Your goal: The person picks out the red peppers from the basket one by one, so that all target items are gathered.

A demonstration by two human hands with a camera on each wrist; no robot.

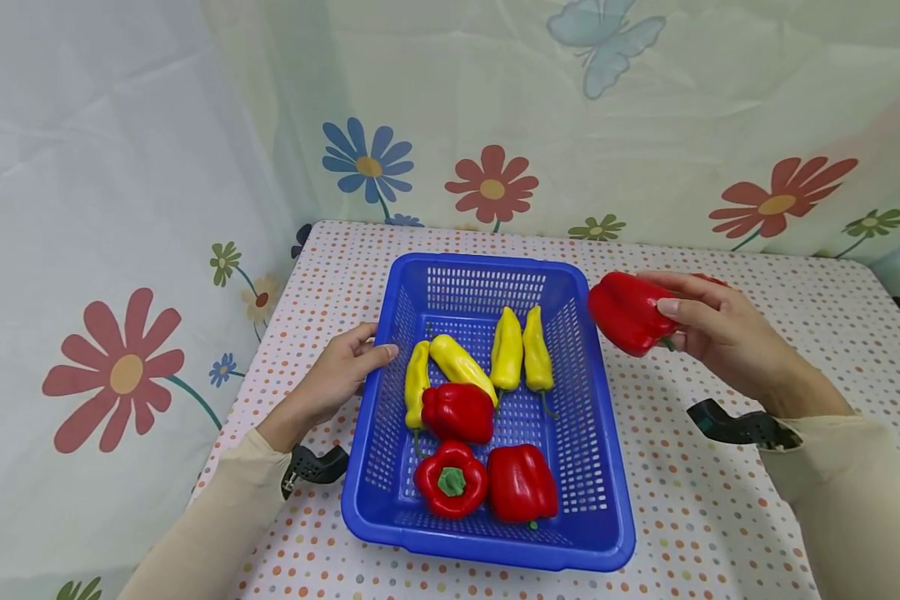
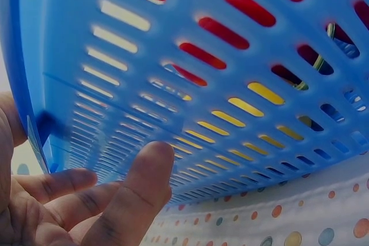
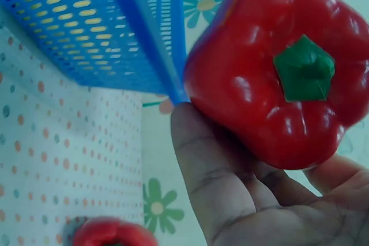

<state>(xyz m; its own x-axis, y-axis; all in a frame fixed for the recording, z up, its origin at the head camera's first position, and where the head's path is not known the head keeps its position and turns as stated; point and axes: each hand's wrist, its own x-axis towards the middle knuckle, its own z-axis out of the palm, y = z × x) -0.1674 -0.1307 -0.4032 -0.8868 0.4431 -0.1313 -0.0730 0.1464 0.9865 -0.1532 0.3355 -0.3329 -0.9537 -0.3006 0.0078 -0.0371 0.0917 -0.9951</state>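
Observation:
My right hand [image 1: 720,333] holds a red bell pepper [image 1: 628,312] beside the right rim of a blue plastic basket [image 1: 618,467]. The right wrist view shows its green stem [image 3: 305,68] and the fingers under and around it. My left hand [image 1: 337,375] grips the basket's left rim, thumb over the top and fingers against the slotted outer wall [image 2: 190,108]. Three red bell peppers lie in the near half of the basket, one of them [image 1: 451,482] stem up. Several long yellow peppers [image 1: 506,350] lie farther back, one partly under a red bell pepper [image 1: 459,412].
Another red object [image 3: 112,233] lies on the table right of the basket, mostly hidden behind my right hand in the head view. A dotted cloth [image 1: 690,517] covers the table. Flower-printed curtains [image 1: 607,167] hang at the back and left.

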